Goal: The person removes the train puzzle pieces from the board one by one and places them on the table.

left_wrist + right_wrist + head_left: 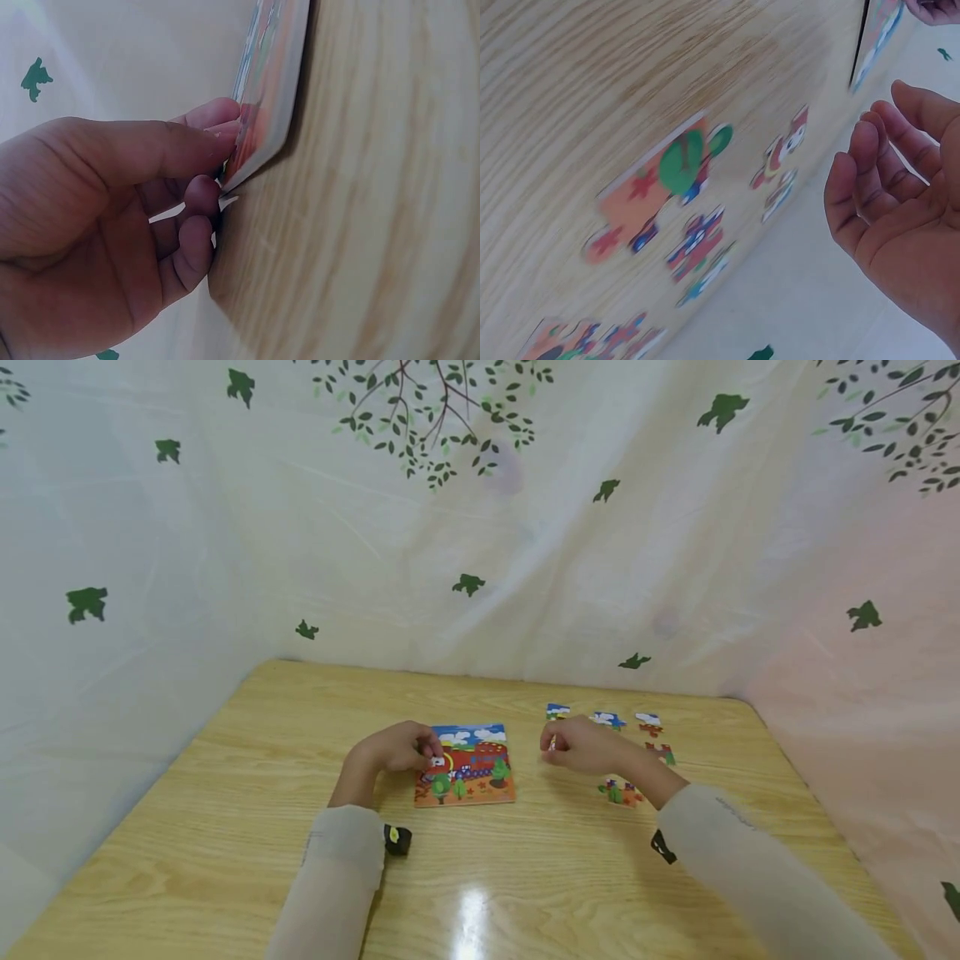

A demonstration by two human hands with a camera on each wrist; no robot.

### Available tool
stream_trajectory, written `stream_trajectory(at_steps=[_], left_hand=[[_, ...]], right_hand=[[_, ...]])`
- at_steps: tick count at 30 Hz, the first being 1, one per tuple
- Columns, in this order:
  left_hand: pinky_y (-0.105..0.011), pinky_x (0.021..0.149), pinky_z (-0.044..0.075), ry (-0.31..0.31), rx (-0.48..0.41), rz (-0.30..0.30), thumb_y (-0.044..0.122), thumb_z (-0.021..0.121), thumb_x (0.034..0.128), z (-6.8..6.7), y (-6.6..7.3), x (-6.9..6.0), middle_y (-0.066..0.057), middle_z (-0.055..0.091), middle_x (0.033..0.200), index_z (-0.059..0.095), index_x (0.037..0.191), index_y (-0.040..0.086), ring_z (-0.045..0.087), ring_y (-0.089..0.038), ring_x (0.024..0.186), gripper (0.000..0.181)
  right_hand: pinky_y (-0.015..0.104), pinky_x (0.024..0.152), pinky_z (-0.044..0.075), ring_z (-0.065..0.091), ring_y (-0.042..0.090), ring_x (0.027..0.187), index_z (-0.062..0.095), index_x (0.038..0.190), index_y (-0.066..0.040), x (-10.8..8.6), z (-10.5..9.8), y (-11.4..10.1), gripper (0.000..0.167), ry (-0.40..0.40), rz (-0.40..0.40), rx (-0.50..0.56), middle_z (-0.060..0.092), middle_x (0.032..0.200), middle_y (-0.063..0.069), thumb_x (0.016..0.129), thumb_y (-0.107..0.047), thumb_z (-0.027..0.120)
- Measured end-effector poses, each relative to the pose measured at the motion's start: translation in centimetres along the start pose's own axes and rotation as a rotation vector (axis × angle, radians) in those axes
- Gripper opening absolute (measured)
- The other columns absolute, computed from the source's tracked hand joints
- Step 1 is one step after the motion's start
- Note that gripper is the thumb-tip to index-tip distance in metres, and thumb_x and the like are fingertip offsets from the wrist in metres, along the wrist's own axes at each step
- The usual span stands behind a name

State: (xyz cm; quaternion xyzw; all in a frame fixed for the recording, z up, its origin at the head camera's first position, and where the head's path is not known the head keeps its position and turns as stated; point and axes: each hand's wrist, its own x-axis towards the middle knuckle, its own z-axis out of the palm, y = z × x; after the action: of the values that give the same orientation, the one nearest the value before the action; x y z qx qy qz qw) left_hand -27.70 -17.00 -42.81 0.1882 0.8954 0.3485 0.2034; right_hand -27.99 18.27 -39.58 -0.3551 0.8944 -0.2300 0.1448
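A square puzzle board [487, 785] with a red train, trees and clouds lies on the table. My left hand [396, 747] holds it at the left edge, thumb and fingertips bent against the picture side. In the left wrist view, part of the board's corner is hidden behind that hand [105, 202]. My right hand [588, 745] hovers over the loose jigsaw pieces, holding nothing. Its fingers bend loosely in the right wrist view [900, 180], apart from the face piece [786, 150] lying on the table. A tree piece [656, 191] lies nearer the camera.
Several more jigsaw pieces lie right of the board in rough rows, among them a cloud piece [609, 720] and a red-and-green piece [662, 752]. My right forearm covers part of that area. A pale curtain [375, 568] with leaf prints hangs behind the wooden table [247, 777].
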Motion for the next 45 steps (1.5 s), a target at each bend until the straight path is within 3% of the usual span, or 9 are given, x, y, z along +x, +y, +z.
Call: stream_trajectory(at_steps=[15, 23, 33, 38, 45], left_hand=[[-0.031, 0.077, 0.047, 0.006, -0.025, 0.001, -0.004, 0.07, 0.0912, 0.0, -0.1, 0.0, -0.005, 0.062, 0.095, 0.069, 0.103, 0.006, 0.053, -0.019, 0.085, 0.015], [-0.032, 0.08, 0.046, 0.011, -0.049, -0.013, -0.004, 0.072, 0.0882, -0.1, -0.2, 0.2, -0.005, 0.061, 0.094, 0.069, 0.102, 0.005, 0.053, -0.019, 0.087, 0.017], [-0.031, 0.079, 0.047, -0.003, -0.03, -0.005, -0.007, 0.069, 0.0891, -0.2, -0.3, 0.3, -0.005, 0.062, 0.095, 0.07, 0.104, 0.005, 0.054, -0.019, 0.087, 0.019], [-0.031, 0.078, 0.047, -0.005, -0.028, -0.004, -0.007, 0.068, 0.0897, -0.3, -0.2, 0.1, -0.004, 0.062, 0.095, 0.07, 0.104, 0.006, 0.054, -0.019, 0.086, 0.02], [-0.031, 0.078, 0.046, 0.003, -0.027, -0.005, -0.007, 0.069, 0.0893, -0.3, -0.1, 0.1, -0.004, 0.062, 0.094, 0.07, 0.104, 0.007, 0.054, -0.019, 0.086, 0.02]], right_hand=[[0.028, 0.061, 0.044, 0.049, 0.009, 0.063, 0.069, 0.109, -0.011, 5.0, 2.7, -4.0, 0.011, -0.058, -0.001, -0.026, 0.064, 0.078, -0.003, 0.103, -0.017, 0.062], [0.03, 0.069, 0.05, 0.058, 0.009, 0.072, 0.07, 0.103, -0.009, 7.4, 4.5, -6.3, 0.008, -0.062, -0.075, -0.014, 0.066, 0.081, -0.005, 0.1, -0.015, 0.066], [0.027, 0.069, 0.05, 0.058, 0.007, 0.074, 0.069, 0.111, -0.01, 8.7, 6.4, -7.3, 0.018, -0.098, -0.074, 0.003, 0.065, 0.085, -0.007, 0.099, -0.023, 0.07], [0.026, 0.073, 0.051, 0.06, 0.006, 0.077, 0.07, 0.113, -0.011, 9.0, 6.8, -7.5, 0.022, -0.104, -0.079, 0.02, 0.066, 0.087, -0.008, 0.097, -0.026, 0.073], [0.025, 0.067, 0.049, 0.058, 0.008, 0.074, 0.067, 0.111, -0.012, 9.4, 7.0, -7.4, 0.024, -0.109, -0.045, 0.058, 0.064, 0.083, -0.007, 0.095, -0.029, 0.075]])
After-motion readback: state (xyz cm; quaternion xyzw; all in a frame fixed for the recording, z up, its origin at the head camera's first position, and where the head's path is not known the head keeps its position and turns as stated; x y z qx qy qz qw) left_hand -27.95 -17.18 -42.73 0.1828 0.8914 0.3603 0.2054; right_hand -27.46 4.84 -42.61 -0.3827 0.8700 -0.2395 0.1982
